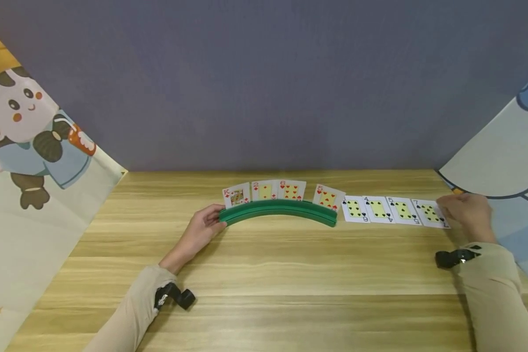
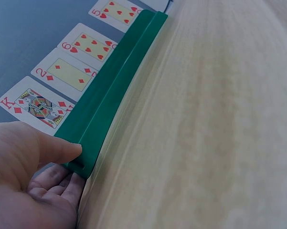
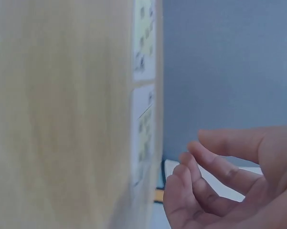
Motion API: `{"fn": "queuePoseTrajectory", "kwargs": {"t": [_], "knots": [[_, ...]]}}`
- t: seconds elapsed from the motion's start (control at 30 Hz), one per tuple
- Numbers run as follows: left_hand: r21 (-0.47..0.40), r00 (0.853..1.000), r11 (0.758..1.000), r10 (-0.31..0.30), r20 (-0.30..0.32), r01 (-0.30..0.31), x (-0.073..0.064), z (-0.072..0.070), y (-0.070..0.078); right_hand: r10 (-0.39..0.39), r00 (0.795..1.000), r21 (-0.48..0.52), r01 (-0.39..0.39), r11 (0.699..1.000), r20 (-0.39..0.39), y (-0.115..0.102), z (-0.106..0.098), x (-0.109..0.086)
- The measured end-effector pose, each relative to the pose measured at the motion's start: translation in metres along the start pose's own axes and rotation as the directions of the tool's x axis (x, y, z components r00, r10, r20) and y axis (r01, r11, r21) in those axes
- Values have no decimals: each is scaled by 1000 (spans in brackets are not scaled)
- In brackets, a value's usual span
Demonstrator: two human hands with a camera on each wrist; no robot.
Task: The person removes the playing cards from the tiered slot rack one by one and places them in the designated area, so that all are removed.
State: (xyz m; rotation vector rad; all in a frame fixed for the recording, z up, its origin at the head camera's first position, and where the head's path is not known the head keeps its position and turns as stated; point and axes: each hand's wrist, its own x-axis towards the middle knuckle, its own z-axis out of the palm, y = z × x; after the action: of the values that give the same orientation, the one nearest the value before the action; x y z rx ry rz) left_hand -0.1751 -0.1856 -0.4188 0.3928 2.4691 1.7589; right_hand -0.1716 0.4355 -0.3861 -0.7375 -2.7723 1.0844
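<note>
A curved green card holder (image 1: pixel 277 209) stands on the table with red-suit playing cards upright in it: a king of diamonds (image 1: pixel 236 196), a two of diamonds (image 1: pixel 265 191), a six of hearts (image 1: pixel 291 191) and, past a gap, a five of hearts (image 1: pixel 328 197). At the holder's left end, my left hand (image 1: pixel 199 229) grips it; the left wrist view shows the thumb (image 2: pixel 62 150) on top and fingers curled at the end. My right hand (image 1: pixel 471 215) hovers by the right edge of a seven of spades (image 1: pixel 430 213), fingers loosely bent, nothing between them.
Several black-suit cards lie face up in a row right of the holder, including a four of spades (image 1: pixel 377 210) and a five of spades (image 1: pixel 402 211). A grey wall (image 1: pixel 281 88) rises behind the wooden table (image 1: pixel 290 274). Cartoon-printed panels (image 1: pixel 39 132) flank it.
</note>
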Motion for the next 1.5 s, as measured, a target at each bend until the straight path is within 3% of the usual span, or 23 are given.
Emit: {"fn": "queuePoseTrajectory", "kwargs": {"t": [0.27, 0.5, 0.77, 0.93, 1.13, 1.3, 1.5], "knots": [[-5, 1000, 1000, -4, -5, 4, 1, 1, -1, -191, 981, 26, 192, 981, -31, -27, 6, -11], [-9, 1000, 1000, -1, 2, 1, 2, 1, -1, -269, 963, -17, 268, 963, -34, -64, 19, -27], [-9, 1000, 1000, -5, -5, 5, 2, -1, -1, -390, 920, -58, 387, 920, -40, -99, 36, -42], [-5, 1000, 1000, -8, 1, 8, 1, 0, -1, -466, 884, 10, 467, 884, -38, -115, 41, -58], [-3, 1000, 1000, 1, 2, -1, 1, 0, -1, -507, 862, 54, 507, 860, -19, -132, 46, -75], [-6, 1000, 1000, 5, 3, -5, 2, 0, -2, -572, 820, 94, 570, 816, -13, -141, 53, -84], [-2, 1000, 1000, 5, 7, -5, 2, 0, -4, -668, 744, 168, 656, 735, 20, -145, 66, -89]]}}
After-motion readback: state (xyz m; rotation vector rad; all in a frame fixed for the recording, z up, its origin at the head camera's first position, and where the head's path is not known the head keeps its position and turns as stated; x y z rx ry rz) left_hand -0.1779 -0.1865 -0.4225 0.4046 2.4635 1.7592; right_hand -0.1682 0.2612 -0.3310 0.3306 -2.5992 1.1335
